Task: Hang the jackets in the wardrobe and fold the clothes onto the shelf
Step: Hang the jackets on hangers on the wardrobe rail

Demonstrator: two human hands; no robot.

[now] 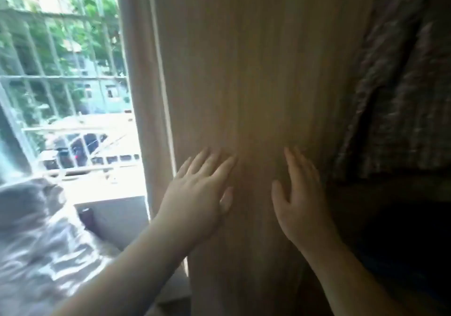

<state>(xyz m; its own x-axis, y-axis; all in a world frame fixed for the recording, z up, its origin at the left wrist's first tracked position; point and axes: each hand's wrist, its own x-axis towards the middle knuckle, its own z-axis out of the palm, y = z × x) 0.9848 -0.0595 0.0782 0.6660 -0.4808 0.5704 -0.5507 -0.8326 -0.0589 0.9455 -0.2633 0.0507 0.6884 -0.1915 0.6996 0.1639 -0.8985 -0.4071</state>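
Left hand (pixel 197 193) and right hand (pixel 302 201) press flat on the wardrobe door (pixel 256 71), fingers spread wide, holding nothing. The step looks like moving the door; next needs a steady sideways push.

Both hands, left (pixel 195 193) and right (pixel 302 201), press flat against the wardrobe door (pixel 256 71).

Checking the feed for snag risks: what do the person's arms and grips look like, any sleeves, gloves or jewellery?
Both forearms are bare to the frame's edge, no sleeves in view. The left grip and right grip wear no gloves; no ring, watch or bracelet shows, though the picture is blurred.
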